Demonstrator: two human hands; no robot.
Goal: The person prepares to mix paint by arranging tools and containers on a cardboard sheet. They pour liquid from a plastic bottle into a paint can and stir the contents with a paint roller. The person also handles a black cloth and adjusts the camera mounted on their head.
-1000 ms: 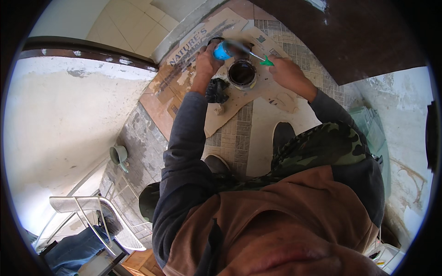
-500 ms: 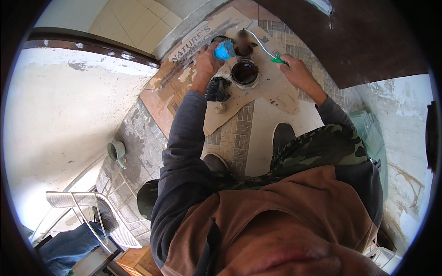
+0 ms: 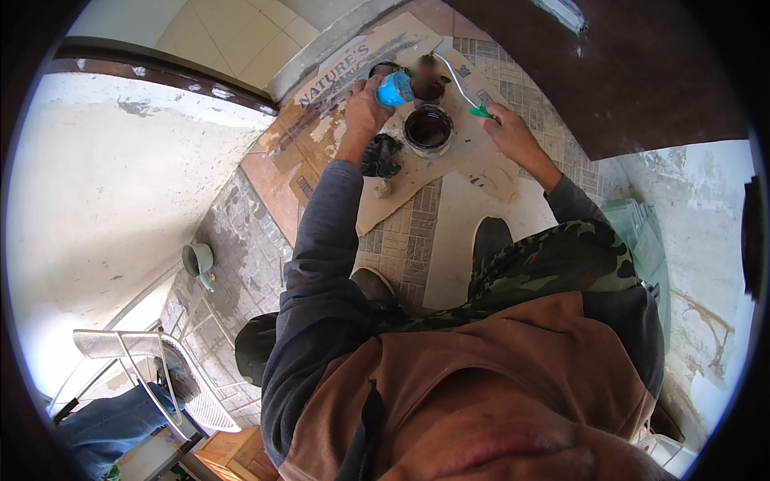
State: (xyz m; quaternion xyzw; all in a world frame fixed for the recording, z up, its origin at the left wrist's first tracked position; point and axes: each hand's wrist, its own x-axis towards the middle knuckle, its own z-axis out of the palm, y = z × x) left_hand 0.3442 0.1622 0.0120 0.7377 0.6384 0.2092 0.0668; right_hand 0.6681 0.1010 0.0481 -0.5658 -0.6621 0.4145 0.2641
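Observation:
My left hand [image 3: 365, 112] is wrapped round a small blue container [image 3: 394, 90], held tilted above the cardboard [image 3: 409, 175]. In my right hand [image 3: 509, 132] is a paint roller by its green handle [image 3: 481, 111]. From the handle a bent metal rod runs up to a brownish, blurred roller head [image 3: 428, 67], over a dark container [image 3: 430, 92]; whether they touch I cannot tell. An open can of dark brown paint [image 3: 428, 128] stands between my hands, nearer to me. A crumpled black bag [image 3: 380, 155] lies beside it, below my left wrist. Another round dark container [image 3: 387, 70] is partly hidden behind my left hand.
A dark brown panel [image 3: 634, 88] rises at the right. Glass sheets [image 3: 639, 232] lean against the right wall. At the left, a green pot [image 3: 197, 260] sits on the tiles by the white wall [image 3: 120, 176]. A white metal chair [image 3: 160, 353] with blue jeans stands at the lower left.
The roller has moved slightly, its head and handle a little lower and its head a little to the right. My left hand keeps the blue container at nearly the same place.

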